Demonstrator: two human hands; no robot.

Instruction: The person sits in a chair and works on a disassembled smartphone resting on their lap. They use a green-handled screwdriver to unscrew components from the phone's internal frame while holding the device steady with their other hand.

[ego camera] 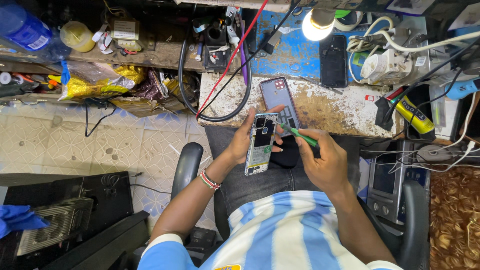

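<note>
My left hand [246, 139] grips an opened phone [261, 144] with its back cover off, so the circuit board and battery show. A green-handled screwdriver [299, 133] sits in my right hand [325, 159], its tip touching the upper part of the phone's inside. Both hands are over my lap, just in front of the worn workbench [325, 107]. The phone's purple back cover [278, 100] lies on the bench edge behind the phone.
A lit lamp [317, 24] shines over the bench. A black phone [333, 61] lies on the blue surface. A yellow glue tube [415, 115] and cables crowd the right side. Black cable loops [215, 117] at the bench's left. Chair armrests [186, 165] flank me.
</note>
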